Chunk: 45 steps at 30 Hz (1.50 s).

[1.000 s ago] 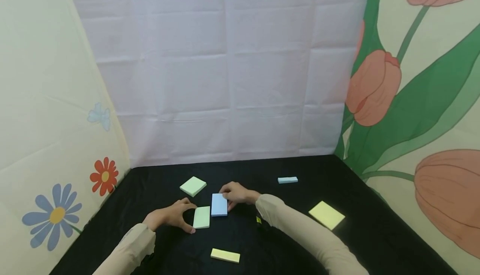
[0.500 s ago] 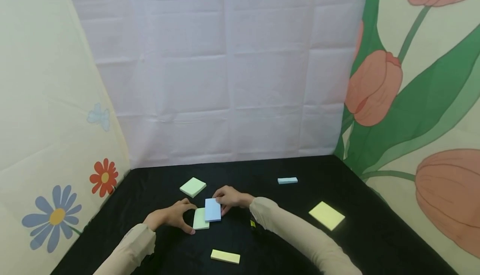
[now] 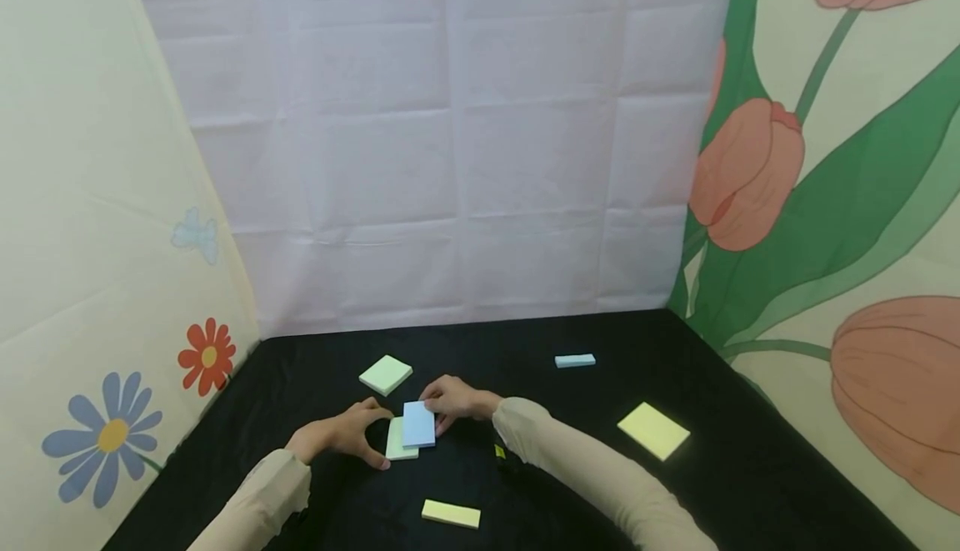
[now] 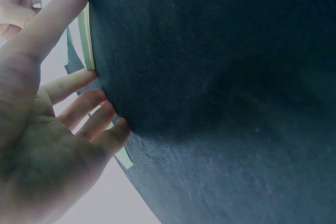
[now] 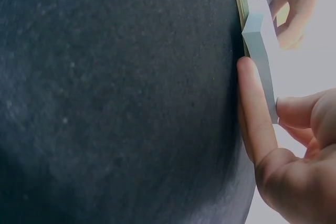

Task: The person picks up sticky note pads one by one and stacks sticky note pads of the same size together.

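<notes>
In the head view my left hand (image 3: pixel 345 434) spans a light green sticky note pad (image 3: pixel 395 443) at its left side, thumb at the near end and index finger at the far end. The left wrist view shows the thumb and index finger on the edge of that green pad (image 4: pixel 83 35). My right hand (image 3: pixel 456 399) pinches a blue sticky note pad (image 3: pixel 418 424) by its far right corner. This blue pad overlaps the green one, covering its right part. From the right wrist, the blue pad (image 5: pixel 261 51) shows between thumb and fingers.
Behind the hands lies another light green pad (image 3: pixel 386 374). A narrow yellow pad (image 3: pixel 451 513) is near the front, a larger yellow pad (image 3: pixel 653 431) at right, and a small blue strip pad (image 3: pixel 575 361) at the back. Black cloth (image 3: pixel 480 330) meets a white backdrop (image 3: pixel 465 159).
My right hand has moved left and slightly nearer with the blue pad, from beside the green pad to over its right part. The left hand has stayed in place.
</notes>
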Each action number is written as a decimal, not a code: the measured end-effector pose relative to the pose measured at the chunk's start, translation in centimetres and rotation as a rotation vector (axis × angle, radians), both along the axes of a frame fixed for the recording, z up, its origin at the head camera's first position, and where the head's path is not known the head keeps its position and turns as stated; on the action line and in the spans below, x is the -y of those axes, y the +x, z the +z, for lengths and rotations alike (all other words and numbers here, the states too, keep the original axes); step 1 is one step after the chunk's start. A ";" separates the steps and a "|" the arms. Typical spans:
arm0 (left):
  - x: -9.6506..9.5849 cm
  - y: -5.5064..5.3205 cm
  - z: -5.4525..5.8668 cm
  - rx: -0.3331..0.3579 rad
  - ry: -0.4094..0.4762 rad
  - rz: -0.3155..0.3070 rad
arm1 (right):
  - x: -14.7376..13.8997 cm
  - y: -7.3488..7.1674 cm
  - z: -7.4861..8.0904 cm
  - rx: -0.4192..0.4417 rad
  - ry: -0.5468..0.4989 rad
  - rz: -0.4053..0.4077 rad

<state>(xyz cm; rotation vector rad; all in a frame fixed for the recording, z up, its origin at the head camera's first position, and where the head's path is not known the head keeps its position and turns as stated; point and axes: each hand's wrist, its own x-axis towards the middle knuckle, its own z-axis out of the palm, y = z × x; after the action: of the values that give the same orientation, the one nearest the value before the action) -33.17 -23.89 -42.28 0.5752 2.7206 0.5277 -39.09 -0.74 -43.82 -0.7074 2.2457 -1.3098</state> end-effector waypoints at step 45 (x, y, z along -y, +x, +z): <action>0.4 -0.2 -0.8 -0.025 0.034 -0.021 | 1.6 1.2 -0.1 -0.158 0.085 -0.017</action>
<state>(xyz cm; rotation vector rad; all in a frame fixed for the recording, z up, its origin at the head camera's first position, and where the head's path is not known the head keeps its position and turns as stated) -33.36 -24.33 -43.06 0.6219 2.7308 0.5657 -37.85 -2.31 -43.88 -0.7876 2.4210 -1.1956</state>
